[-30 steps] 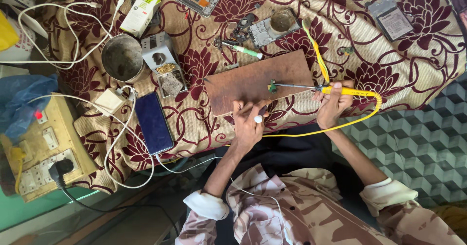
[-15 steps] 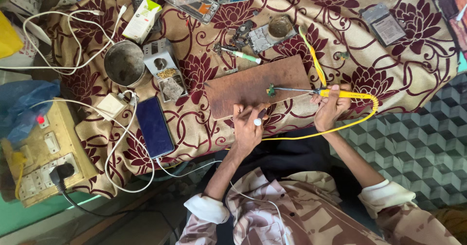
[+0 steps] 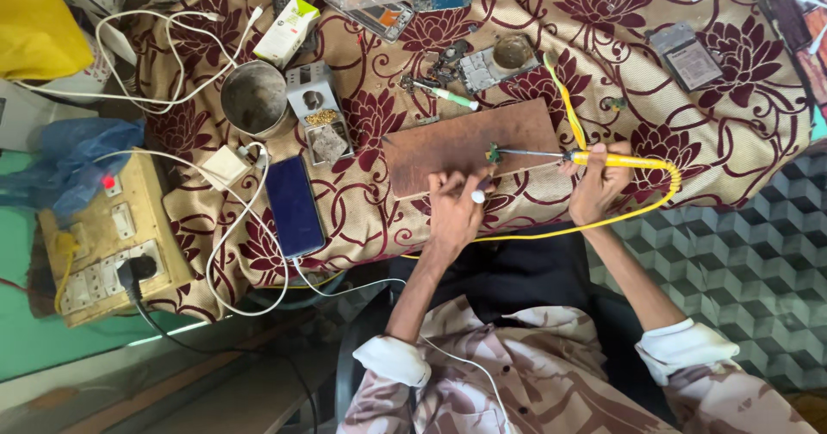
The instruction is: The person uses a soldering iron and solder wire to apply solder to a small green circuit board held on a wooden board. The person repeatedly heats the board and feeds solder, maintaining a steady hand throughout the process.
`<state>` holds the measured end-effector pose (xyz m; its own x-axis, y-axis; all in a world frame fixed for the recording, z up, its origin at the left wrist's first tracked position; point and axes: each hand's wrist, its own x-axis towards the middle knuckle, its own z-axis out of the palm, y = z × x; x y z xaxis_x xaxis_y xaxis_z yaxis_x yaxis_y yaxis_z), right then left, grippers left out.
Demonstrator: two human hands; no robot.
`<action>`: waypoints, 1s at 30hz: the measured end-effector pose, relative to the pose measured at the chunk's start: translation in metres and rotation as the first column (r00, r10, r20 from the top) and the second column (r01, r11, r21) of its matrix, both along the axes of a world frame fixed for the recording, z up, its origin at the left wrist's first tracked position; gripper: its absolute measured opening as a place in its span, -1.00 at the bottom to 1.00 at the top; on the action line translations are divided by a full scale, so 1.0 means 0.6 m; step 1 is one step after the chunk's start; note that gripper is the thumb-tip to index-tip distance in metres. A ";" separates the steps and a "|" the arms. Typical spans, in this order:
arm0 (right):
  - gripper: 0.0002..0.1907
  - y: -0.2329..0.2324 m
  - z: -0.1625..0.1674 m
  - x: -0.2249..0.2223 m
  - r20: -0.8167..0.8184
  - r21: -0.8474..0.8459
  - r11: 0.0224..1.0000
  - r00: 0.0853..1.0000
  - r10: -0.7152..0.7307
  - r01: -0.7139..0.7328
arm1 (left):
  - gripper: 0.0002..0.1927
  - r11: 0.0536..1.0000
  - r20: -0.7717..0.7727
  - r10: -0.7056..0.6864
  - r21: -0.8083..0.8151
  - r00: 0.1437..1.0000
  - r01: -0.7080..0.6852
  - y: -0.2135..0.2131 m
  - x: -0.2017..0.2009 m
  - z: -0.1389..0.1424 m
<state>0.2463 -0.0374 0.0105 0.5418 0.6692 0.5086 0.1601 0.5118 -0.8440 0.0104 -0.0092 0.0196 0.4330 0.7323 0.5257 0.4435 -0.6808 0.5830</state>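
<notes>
— What did the right hand (image 3: 596, 186) have there?
— A closed grip on the yellow soldering iron (image 3: 616, 160); its tip met a small green part (image 3: 494, 153) on the brown board (image 3: 469, 143).
— And the left hand (image 3: 454, 208)?
— Curled at the board's near edge, fingers pinching something small and white; the dark phone (image 3: 295, 206) lay well apart on the cloth-covered desk (image 3: 732, 141).

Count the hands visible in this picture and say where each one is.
2. The left hand rests at the brown wooden board's near edge, pinching a small white-tipped object. The right hand holds the yellow-handled soldering iron beside the board's right end.
</notes>
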 end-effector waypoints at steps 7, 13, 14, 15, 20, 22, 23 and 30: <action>-0.83 0.006 0.038 0.000 0.273 -0.103 0.988 0.958 -0.087 0.119 | -0.30 0.979 -0.492 0.164 0.185 0.855 -0.082 -0.002 -0.046 0.012; -0.81 0.004 0.085 -0.005 0.538 -0.083 0.985 0.839 -0.082 0.149 | -0.05 0.975 -0.754 0.195 0.220 0.627 -0.038 0.064 -0.084 0.037; -0.80 0.004 0.094 -0.006 0.602 -0.041 0.986 0.792 -0.103 0.159 | -0.03 0.969 -0.762 0.213 0.243 0.611 -0.036 0.069 -0.086 0.040; -0.79 0.005 0.101 -0.009 0.661 0.001 0.986 0.740 -0.127 0.168 | -0.01 0.964 -0.770 0.231 0.266 0.595 -0.031 0.075 -0.088 0.043; -0.79 0.011 0.127 -0.026 0.598 -0.097 0.988 0.800 -0.041 0.123 | 0.12 0.951 -0.804 0.282 0.307 0.523 -0.040 0.076 -0.088 0.065; -0.80 0.004 0.132 -0.037 0.614 -0.117 0.988 0.789 -0.003 0.095 | 0.13 0.927 -0.807 0.342 0.373 0.481 -0.034 0.064 -0.085 0.085; -0.80 0.002 0.136 -0.042 0.609 -0.163 0.984 0.792 0.042 0.073 | 0.14 0.890 -0.803 0.421 0.456 0.422 -0.019 0.057 -0.081 0.100; -0.73 0.005 0.162 -0.055 0.778 -0.200 0.975 0.621 0.096 0.099 | -0.40 0.993 -0.343 0.022 0.115 0.939 0.019 0.013 0.005 0.221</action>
<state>0.2135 -0.0342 0.1079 0.0070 0.8068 0.5908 0.8064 0.3449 -0.4805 0.0137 -0.0016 0.1525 0.6006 0.6766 0.4261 0.6037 -0.7331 0.3131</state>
